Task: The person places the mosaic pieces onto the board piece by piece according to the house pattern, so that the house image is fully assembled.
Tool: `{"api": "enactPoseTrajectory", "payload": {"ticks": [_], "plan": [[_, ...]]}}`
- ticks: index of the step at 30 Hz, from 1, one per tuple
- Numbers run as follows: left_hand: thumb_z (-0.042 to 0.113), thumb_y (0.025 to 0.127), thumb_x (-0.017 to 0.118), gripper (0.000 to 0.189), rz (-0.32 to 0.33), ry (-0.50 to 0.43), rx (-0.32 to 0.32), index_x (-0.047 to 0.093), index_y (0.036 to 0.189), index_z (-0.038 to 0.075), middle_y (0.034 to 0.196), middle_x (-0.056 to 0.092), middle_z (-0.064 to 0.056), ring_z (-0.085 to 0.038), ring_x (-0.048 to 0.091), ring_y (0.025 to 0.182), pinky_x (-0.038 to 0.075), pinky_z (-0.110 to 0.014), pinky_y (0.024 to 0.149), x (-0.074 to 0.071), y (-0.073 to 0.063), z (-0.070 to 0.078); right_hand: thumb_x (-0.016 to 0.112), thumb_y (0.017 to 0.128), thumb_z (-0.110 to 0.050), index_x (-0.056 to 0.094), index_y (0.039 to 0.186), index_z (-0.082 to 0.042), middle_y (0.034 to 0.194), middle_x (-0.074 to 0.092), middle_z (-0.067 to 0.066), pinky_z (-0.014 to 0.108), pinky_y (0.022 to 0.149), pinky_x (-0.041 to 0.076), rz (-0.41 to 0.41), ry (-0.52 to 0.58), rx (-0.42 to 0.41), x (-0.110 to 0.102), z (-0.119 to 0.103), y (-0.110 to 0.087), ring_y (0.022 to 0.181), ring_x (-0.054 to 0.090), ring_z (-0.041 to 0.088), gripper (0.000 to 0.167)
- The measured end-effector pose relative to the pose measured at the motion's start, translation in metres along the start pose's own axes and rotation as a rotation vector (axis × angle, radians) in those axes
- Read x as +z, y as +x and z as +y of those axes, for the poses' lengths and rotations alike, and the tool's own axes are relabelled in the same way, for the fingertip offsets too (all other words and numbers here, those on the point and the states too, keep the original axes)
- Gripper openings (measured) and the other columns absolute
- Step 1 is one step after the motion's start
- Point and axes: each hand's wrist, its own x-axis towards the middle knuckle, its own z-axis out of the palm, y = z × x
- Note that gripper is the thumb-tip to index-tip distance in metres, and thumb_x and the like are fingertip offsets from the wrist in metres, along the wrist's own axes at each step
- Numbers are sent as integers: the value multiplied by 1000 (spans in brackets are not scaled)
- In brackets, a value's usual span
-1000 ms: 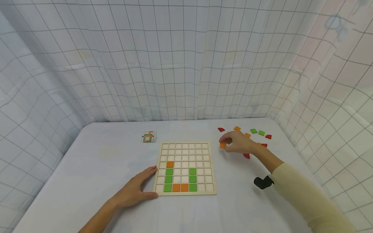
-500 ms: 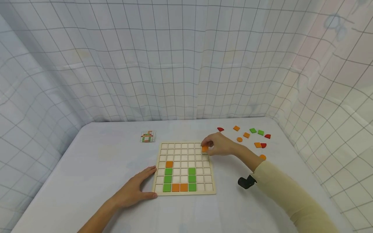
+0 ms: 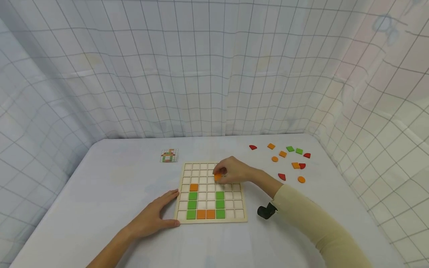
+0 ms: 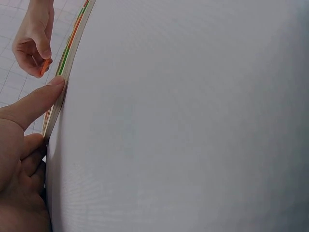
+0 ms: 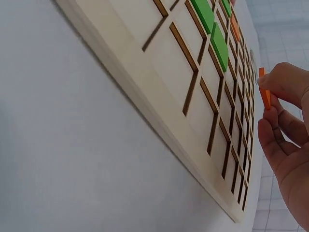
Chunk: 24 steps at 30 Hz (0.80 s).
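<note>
A white, grey-lined curtain rises behind and on both sides, cut off by the top of the head view. Before it lies a pale table, its near edge out of frame. A cream sleeve enters from the lower right, its other end cropped. The wooden grid board lies flat, part of its upper right covered. The left hand is relaxed, thumb and fingertips touching the board's left side; in the left wrist view some of its fingers sink into shadow. The right hand pinches an orange tile over the upper right part of the board; fingers cover some of the tile, and whether it touches the board is hard to tell. A patterned card lies beyond the board's upper left corner, its detail too small to follow. A black object shows by the cuff, too dark to identify. Green tiles fill two columns of three, with two orange squares between their lowest ends and another square above the left column. Loose pieces in red, orange and green lie scattered at the right, one red wedge against an orange square, any overlap unclear
</note>
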Motion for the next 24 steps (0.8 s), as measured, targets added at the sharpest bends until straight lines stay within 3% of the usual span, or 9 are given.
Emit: {"api": "enactPoseTrajectory", "payload": {"ticks": [10, 24], "plan": [[53, 81, 85, 99, -7, 1, -3, 40, 160, 13, 165, 33, -12, -43, 26, 151, 23, -67, 117, -1, 0, -2, 80, 87, -9, 76, 113, -6, 101, 70, -5, 22, 81, 53, -62, 35, -50, 25, -13, 22, 88, 59, 8, 27], [52, 81, 85, 99, -10, 0, 0, 40, 160, 13, 165, 33, -12, -43, 25, 151, 23, -67, 117, 0, 2, -2, 77, 92, -12, 77, 117, -8, 101, 68, -6, 19, 80, 50, -113, -19, -100, 33, -21, 29, 88, 57, 6, 26]]}}
